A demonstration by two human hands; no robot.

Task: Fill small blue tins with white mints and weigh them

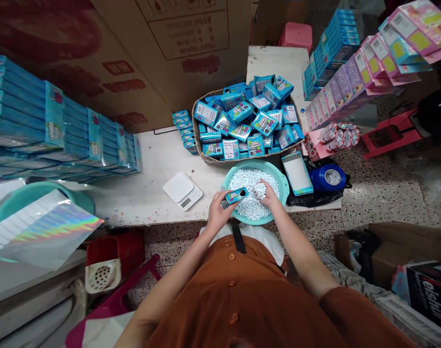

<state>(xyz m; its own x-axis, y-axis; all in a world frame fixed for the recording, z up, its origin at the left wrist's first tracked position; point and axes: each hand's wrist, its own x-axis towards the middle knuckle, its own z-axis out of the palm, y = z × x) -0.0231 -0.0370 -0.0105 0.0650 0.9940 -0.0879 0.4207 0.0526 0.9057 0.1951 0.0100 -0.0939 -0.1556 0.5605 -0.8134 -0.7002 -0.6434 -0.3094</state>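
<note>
My left hand (217, 211) is closed round a small blue candy box (235, 196), held over the near edge of a teal basin (284, 186). The basin is full of small white candies (247, 203). My right hand (266, 192) rests in the candies with its fingers curled over a clump of them. Just behind the basin stands a cardboard tray (196, 133) heaped with several of the same blue boxes (247, 121).
A white kitchen scale (182, 191) sits on the white table (151, 164) left of the basin. An open blue box (296, 173) and a blue tape roll (328, 178) lie at the right. Stacked blue cartons (61, 130) fill the left; pink and blue packs (365, 63) the right.
</note>
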